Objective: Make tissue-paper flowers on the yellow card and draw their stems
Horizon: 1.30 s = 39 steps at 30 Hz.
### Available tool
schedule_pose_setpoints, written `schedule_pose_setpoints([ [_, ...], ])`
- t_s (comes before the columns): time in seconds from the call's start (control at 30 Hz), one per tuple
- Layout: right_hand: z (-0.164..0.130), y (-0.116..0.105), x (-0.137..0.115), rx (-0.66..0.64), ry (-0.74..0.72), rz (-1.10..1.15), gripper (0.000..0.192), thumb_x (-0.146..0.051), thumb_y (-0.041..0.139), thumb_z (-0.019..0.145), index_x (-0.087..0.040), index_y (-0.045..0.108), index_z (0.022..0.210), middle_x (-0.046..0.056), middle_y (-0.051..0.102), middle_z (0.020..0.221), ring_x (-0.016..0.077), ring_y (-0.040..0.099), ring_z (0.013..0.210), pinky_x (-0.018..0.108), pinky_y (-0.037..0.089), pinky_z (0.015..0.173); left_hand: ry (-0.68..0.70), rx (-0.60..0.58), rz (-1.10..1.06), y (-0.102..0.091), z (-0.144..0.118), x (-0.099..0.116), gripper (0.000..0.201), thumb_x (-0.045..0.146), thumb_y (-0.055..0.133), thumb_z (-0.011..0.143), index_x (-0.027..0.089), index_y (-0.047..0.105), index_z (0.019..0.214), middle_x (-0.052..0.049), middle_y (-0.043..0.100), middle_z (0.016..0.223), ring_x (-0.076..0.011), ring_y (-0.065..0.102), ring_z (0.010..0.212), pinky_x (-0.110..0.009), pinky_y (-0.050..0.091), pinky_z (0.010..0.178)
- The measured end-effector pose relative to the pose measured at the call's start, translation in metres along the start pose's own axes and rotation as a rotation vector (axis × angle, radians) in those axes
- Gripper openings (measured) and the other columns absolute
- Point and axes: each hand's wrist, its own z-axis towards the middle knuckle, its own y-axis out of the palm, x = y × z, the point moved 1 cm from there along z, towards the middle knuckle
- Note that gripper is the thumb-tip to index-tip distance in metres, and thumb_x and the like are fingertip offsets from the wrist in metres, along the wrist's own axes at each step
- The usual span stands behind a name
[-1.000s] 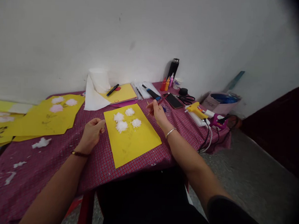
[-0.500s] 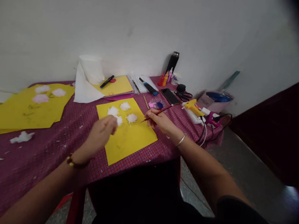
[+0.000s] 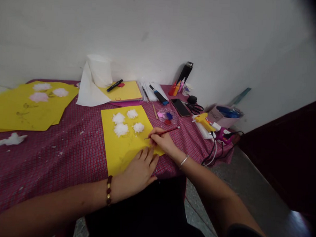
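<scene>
Left hand (image 3: 137,173) has come down flat on the near edge of the yellow sheet (image 3: 125,145), palm down, fingers spread, nothing in its grip. Half a second ago it was up in the air over the cotton tufts (image 3: 121,129); now it pins the paper to the counter (image 3: 54,156).

Right hand (image 3: 160,142) has pulled in from beside the paint palette (image 3: 168,117) and now rests on the sheet's right edge. Its grip is closed on the thin red brush (image 3: 162,132), pencil-style, tip pointing left toward the bare yellow below the tufts. Can't tell if the tip touches the paper.

Reads as: paint loaded, sheet steadied, brush about to work just below the four white tufts. The tufts look unmoved. Glue gun (image 3: 203,121) and phone (image 3: 181,107) sit untouched to the right.
</scene>
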Motion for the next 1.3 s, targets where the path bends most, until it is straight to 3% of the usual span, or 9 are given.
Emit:
schedule_pose_setpoints([
  [0.2, 0.002, 0.009, 0.011, 0.073, -0.112, -0.090, 0.006, -0.016, 0.050, 0.067, -0.020, 0.054, 0.070, -0.004, 0.052, 0.064, 0.0116, 0.048, 0.060, 0.023, 0.037, 0.055, -0.022, -0.016, -0.059, -0.008, 0.001, -0.003, 0.075, 0.043, 0.058, 0.085, 0.013, 0.032, 0.148, -0.020, 0.032, 0.155, -0.0395, 0.025, 0.143, -0.054, 0.024, 0.115],
  [0.4, 0.005, 0.008, 0.015, 0.099, -0.198, -0.153, 0.007, -0.015, 0.046, 0.067, -0.020, 0.050, 0.064, -0.004, 0.050, 0.061, 0.0127, 0.046, 0.061, 0.025, 0.035, 0.058, -0.047, -0.062, 0.005, -0.007, 0.001, 0.000, 0.077, 0.042, 0.059, 0.086, 0.001, 0.034, 0.146, -0.031, 0.034, 0.150, -0.0435, 0.031, 0.140, -0.052, 0.029, 0.113],
  [0.6, 0.004, 0.008, 0.016, 0.072, -0.227, -0.199, 0.007, -0.016, 0.046, 0.069, -0.019, 0.052, 0.068, -0.004, 0.052, 0.063, 0.0126, 0.048, 0.061, 0.024, 0.035, 0.057, -0.021, -0.079, 0.056, -0.012, 0.002, 0.002, 0.075, 0.042, 0.058, 0.087, 0.000, 0.036, 0.146, -0.032, 0.034, 0.149, -0.0447, 0.033, 0.138, -0.051, 0.032, 0.113],
  [0.83, 0.004, 0.007, 0.018, 0.107, -0.229, -0.221, 0.006, -0.016, 0.046, 0.069, -0.020, 0.050, 0.067, -0.004, 0.050, 0.063, 0.0128, 0.046, 0.062, 0.025, 0.035, 0.059, -0.025, -0.073, 0.027, -0.007, 0.002, -0.001, 0.073, 0.038, 0.055, 0.088, 0.000, 0.033, 0.147, -0.030, 0.031, 0.152, -0.0417, 0.031, 0.141, -0.053, 0.033, 0.112],
  [0.97, 0.003, 0.004, 0.016, 0.138, -0.211, -0.219, 0.006, -0.017, 0.045, 0.069, -0.020, 0.048, 0.065, -0.003, 0.048, 0.063, 0.0126, 0.043, 0.061, 0.025, 0.033, 0.057, 0.057, -0.062, 0.000, -0.005, 0.002, -0.003, 0.068, 0.036, 0.048, 0.091, 0.001, 0.032, 0.147, -0.026, 0.033, 0.153, -0.0369, 0.030, 0.142, -0.050, 0.030, 0.115],
  [1.3, 0.001, 0.006, 0.011, 0.083, -0.214, -0.239, 0.005, -0.018, 0.046, 0.070, -0.020, 0.049, 0.067, -0.003, 0.049, 0.064, 0.0133, 0.045, 0.063, 0.026, 0.034, 0.059, 0.103, 0.004, 0.001, 0.001, 0.000, -0.004, 0.065, 0.034, 0.045, 0.092, 0.002, 0.032, 0.147, -0.023, 0.034, 0.153, -0.0337, 0.029, 0.144, -0.047, 0.026, 0.117],
])
